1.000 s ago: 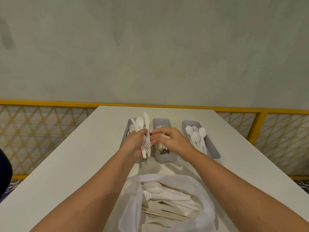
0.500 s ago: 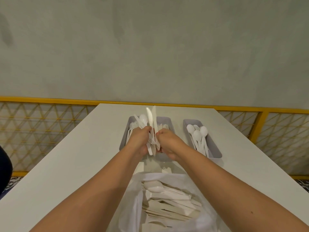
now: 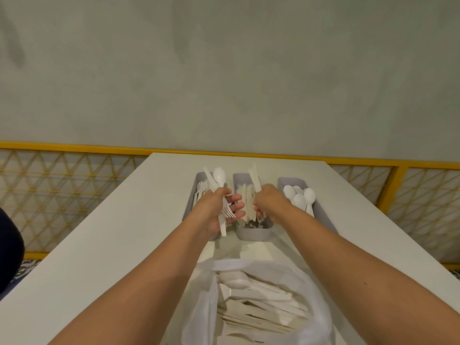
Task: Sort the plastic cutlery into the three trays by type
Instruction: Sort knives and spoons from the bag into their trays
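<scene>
White table (image 3: pixel 112 245) below, both arms reach forward. Left hand (image 3: pixel 214 212) loosely grips a mixed cutlery bundle (image 3: pixel 219 195); right hand (image 3: pixel 268 202) pinches a knife (image 3: pixel 256 180) over the middle tray (image 3: pixel 254 234).

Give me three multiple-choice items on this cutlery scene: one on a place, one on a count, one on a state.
1. Where are the sorted spoons?
A. left tray
B. middle tray
C. right tray

2. How many grey trays stand on the table?
A. two
B. three
C. four

3. What is the right hand doing?
A. holding a knife over the middle tray
B. lying flat on the table
C. reaching into the bag

Answers: 1 C, spoon bowls show there. 2 B, three stand side by side. 3 A, the blade sticks up from its grip.
</scene>
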The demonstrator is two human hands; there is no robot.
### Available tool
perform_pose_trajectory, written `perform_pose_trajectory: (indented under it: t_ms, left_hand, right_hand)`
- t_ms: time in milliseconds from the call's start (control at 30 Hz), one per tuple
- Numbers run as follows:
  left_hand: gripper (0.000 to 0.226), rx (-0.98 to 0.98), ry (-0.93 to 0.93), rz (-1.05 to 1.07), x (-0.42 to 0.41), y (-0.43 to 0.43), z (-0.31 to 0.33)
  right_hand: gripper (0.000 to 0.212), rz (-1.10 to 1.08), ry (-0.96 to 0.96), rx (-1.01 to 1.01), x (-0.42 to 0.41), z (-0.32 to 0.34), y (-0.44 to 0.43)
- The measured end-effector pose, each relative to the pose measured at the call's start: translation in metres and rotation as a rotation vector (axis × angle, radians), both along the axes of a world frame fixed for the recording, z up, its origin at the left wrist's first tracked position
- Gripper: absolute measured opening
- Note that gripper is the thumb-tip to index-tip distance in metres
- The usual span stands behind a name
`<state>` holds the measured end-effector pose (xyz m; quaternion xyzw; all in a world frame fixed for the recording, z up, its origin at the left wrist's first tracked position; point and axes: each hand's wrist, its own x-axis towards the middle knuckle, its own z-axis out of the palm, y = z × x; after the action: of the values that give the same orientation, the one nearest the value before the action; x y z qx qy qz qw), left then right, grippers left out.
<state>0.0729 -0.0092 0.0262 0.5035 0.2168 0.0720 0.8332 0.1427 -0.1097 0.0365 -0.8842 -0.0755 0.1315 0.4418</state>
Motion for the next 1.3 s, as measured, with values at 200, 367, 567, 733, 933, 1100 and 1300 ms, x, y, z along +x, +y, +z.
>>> perform_pose_trajectory:
  t_ms: [200, 367, 567, 733, 933, 1100, 1300]
  left_hand:
    - [0.011, -0.026, -0.019, -0.101, -0.007, 0.008, 0.002]
    - [0.014, -0.050, -0.037, -0.115, -0.010, 0.009, 0.002]
    - [0.024, -0.071, -0.034, -0.150, -0.011, 0.002, 0.001]
    - [0.031, 0.016, -0.042, -0.191, -0.006, -0.017, 0.006]
    - [0.039, 0.151, -0.041, -0.235, -0.002, -0.052, 0.014]
    - [0.033, 0.110, -0.076, -0.250, 0.002, -0.068, 0.017]
    - [0.022, 0.064, -0.053, -0.267, 0.001, -0.069, 0.017]
  right_hand:
    - [0.019, 0.143, -0.126, -0.425, 0.007, -0.009, 0.005]
    - [0.033, 0.190, -0.193, -0.389, 0.005, -0.011, 0.004]
    - [0.030, 0.161, -0.201, 0.062, -0.003, -0.002, 0.003]
    - [0.028, 0.158, 0.229, 0.408, -0.022, 0.015, -0.007]
    - [0.029, -0.062, 0.241, 0.506, -0.018, 0.014, -0.025]
    - [0.025, -0.150, 0.100, 0.545, -0.012, 0.013, -0.042]
    - [0.016, -0.231, 0.038, 0.812, 0.000, 0.014, -0.065]
